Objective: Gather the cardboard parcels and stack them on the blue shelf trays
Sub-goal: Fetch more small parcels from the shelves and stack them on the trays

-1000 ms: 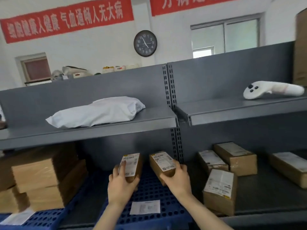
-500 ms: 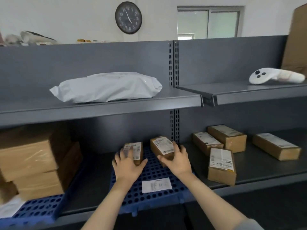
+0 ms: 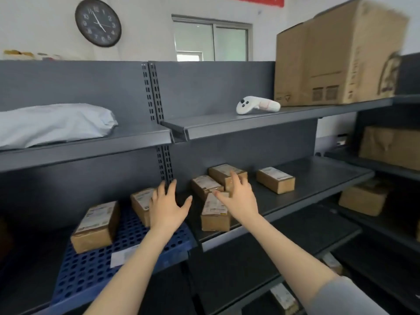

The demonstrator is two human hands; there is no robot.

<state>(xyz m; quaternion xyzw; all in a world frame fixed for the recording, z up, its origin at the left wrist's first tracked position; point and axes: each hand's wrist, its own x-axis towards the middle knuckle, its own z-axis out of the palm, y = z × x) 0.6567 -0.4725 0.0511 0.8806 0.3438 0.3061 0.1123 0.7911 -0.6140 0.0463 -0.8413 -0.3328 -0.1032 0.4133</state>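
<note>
Two small cardboard parcels lie on the blue perforated tray (image 3: 91, 271): one (image 3: 95, 226) at its left, one (image 3: 142, 204) at its back, partly hidden by my left hand (image 3: 167, 206). That hand hovers open with fingers spread, holding nothing. On the grey shelf to the right sit several more parcels: a standing one (image 3: 214, 215), one behind it (image 3: 204, 185), one further back (image 3: 221, 173) and one apart on the right (image 3: 276, 179). My right hand (image 3: 238, 194) is open with fingers spread, over the standing parcel and in front of the back ones.
A white poly bag (image 3: 52, 123) lies on the upper left shelf. A white controller (image 3: 256, 105) and a large carton (image 3: 336, 55) sit on the upper right shelf. More boxes (image 3: 363, 196) fill a rack at right. A paper slip (image 3: 122, 256) lies on the tray.
Both hands have let go of the two parcels on the blue tray and moved right, the right hand reaching the parcels on the grey shelf. The view has swung right.
</note>
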